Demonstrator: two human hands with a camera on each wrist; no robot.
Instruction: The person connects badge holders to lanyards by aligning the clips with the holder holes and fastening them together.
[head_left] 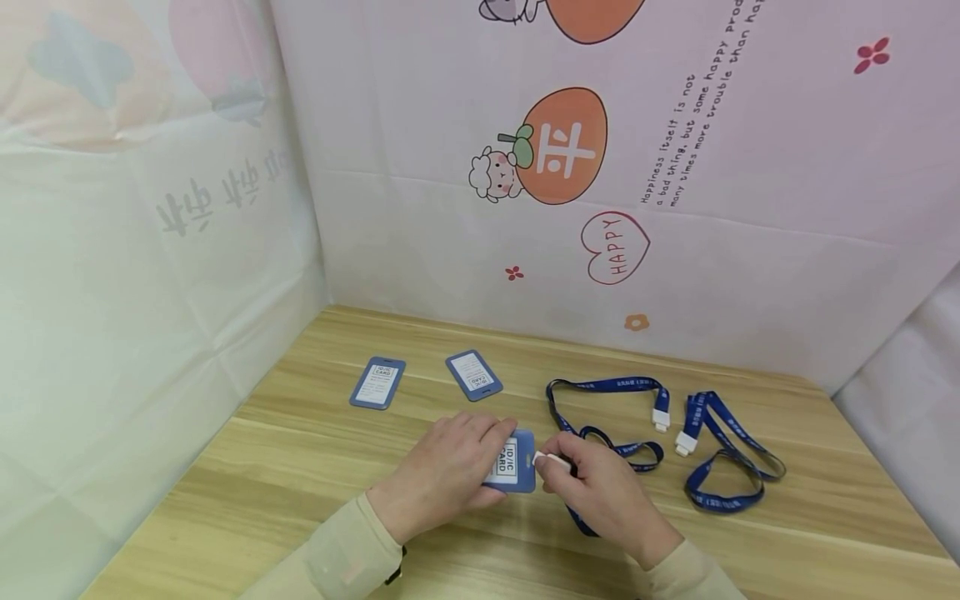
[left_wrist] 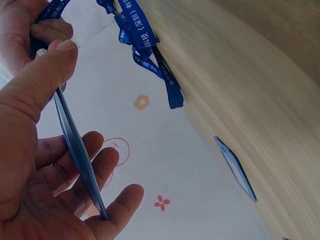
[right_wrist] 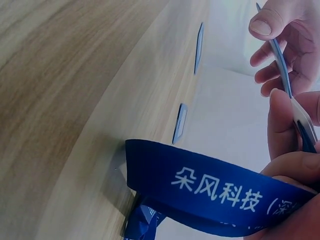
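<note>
My left hand [head_left: 442,471] grips a blue ID card holder [head_left: 527,475] by its edges, thumb on one side and fingers on the other in the left wrist view. Its slotted end points right, toward my right hand [head_left: 603,492]. The right hand pinches the white plastic clip [right_wrist: 303,119] of a blue lanyard [right_wrist: 215,192] between thumb and fingers. In the head view the clip's tip is at the holder's slot; whether it passes through cannot be told. White lettering runs along the strap, which hangs from the right hand.
Two more blue card holders [head_left: 378,383] [head_left: 474,375] lie toward the back left of the wooden table [head_left: 247,492]. Right of the hands lie two blue lanyards [head_left: 607,385] [head_left: 723,502] with white clips. Printed cloth [head_left: 420,208] walls off the back and sides.
</note>
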